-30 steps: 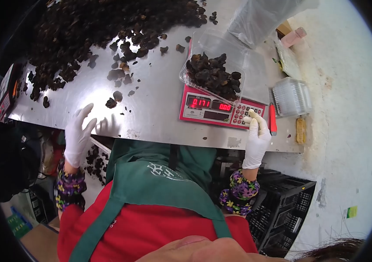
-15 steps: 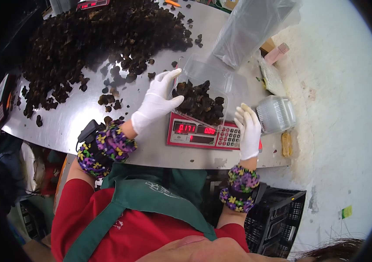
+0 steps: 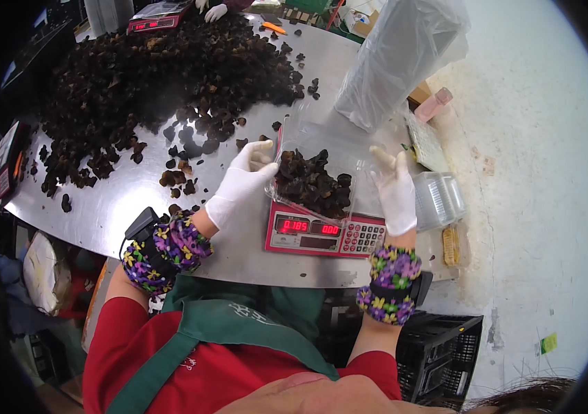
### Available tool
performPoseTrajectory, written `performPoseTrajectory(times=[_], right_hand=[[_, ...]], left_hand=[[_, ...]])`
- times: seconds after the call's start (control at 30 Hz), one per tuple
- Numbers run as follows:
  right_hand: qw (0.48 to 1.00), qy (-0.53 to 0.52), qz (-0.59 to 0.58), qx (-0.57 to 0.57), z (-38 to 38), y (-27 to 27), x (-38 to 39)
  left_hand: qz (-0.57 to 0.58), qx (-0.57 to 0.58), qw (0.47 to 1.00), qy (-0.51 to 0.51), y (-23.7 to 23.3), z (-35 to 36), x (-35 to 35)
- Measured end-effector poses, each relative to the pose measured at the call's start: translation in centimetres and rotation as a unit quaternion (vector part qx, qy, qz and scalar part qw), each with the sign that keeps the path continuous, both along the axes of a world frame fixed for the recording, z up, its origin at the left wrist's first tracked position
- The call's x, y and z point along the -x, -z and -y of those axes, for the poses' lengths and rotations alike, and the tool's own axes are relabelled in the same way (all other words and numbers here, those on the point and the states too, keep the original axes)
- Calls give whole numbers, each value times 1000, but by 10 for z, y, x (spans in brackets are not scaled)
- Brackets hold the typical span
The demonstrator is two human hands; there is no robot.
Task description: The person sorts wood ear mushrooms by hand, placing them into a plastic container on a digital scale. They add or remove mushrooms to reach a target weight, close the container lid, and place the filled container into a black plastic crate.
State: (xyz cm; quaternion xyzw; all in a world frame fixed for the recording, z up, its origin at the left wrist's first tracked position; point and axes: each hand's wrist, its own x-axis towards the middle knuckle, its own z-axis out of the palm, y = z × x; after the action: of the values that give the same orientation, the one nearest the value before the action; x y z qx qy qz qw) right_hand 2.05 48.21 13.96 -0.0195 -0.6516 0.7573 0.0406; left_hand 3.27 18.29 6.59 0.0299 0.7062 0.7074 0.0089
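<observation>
A clear plastic box [image 3: 353,207] holding dark, dried pieces that look like wood ear mushroom [image 3: 313,183] rests on a red digital scale [image 3: 283,241], whose display reads 0.185. Its clear lid is folded back on the far side. My white-gloved left hand [image 3: 244,181] is at the box's left rim, fingers partly curled and thumb apart from them. On the right, my gloved right hand [image 3: 396,192] is raised beside the box and lid edge, fingers apart.
A large heap of dark dried pieces [image 3: 149,76] spreads over the steel table's far left. A tall plastic-wrapped stack [image 3: 390,65] stands behind the lid. Clear containers [image 3: 439,200] lie at right. Another person's gloved hand [image 3: 216,12] and a second scale [image 3: 152,24] are at the back.
My right hand has moved up and away from the scale's keypad side. My left fingers have curled more at the rim. The display went from 0.171 to 0.185; another person's hands now show.
</observation>
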Motion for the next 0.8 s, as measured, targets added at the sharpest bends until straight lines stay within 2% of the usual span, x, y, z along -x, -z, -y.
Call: performPoseTrajectory(times=[0.03,0.1,0.13,0.2,0.23,0.27,0.3,0.33,0.4,0.47,0.53,0.63,0.8], right_hand=[[1000,2,0,-1,8,-2,-18],[975,-1,-49,-214,20,2,-54],[871,60,-187,-451,18,26,-65],[880,130,-165,-426,47,40,-95],[923,134,-94,-348,54,46,-104],[954,137,-25,-264,54,53,-109],[972,122,18,-198,47,66,-108],[972,130,20,-194,43,66,-109],[979,42,144,-136,37,64,-106],[986,30,133,-99,34,67,-103],[988,12,157,-3,35,58,-105],[987,2,158,5,29,59,-106],[988,10,146,-56,29,63,-114]], left_hand=[[-5,19,1000,6,-3,-6,0],[4,92,996,17,6,-15,10],[4,92,995,23,19,-18,19],[-22,-25,998,57,39,-19,30],[-29,-102,990,96,43,-14,29],[120,-39,986,112,-5,2,9],[144,-89,980,103,1,8,6],[168,-136,972,93,5,15,2],[180,-122,970,111,-7,19,-14],[190,-111,967,126,-12,17,-22],[185,-97,973,99,-11,11,-26],[232,-136,953,140,-8,13,-27],[204,-94,956,191,-10,20,-40]])
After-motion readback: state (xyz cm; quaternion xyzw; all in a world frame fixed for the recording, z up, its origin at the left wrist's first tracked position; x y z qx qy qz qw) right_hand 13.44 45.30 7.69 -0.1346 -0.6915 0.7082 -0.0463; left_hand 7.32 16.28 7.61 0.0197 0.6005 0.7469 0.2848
